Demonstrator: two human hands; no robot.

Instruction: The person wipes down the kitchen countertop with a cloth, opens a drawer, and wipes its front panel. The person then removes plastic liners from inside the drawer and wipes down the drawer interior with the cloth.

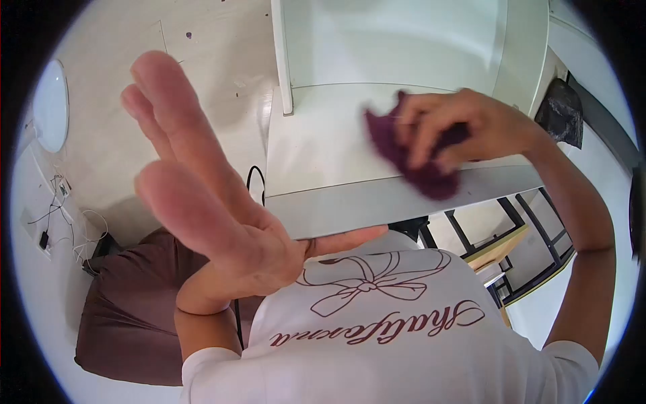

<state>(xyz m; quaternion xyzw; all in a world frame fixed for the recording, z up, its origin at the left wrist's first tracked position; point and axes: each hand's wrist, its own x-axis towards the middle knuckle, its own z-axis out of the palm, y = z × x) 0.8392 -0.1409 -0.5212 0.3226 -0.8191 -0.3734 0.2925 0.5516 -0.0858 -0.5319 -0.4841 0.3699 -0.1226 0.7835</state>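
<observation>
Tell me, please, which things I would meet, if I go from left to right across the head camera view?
White round object, left hand, dark purple cloth gripped by the right hand, crumpled black plastic near the right edge.

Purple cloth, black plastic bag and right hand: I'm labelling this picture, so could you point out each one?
Purple cloth [433, 183]: head view, on its blurred lower part.
Black plastic bag [562, 113]: head view, on its crumpled middle.
Right hand [468, 121]: head view, on its back.
</observation>
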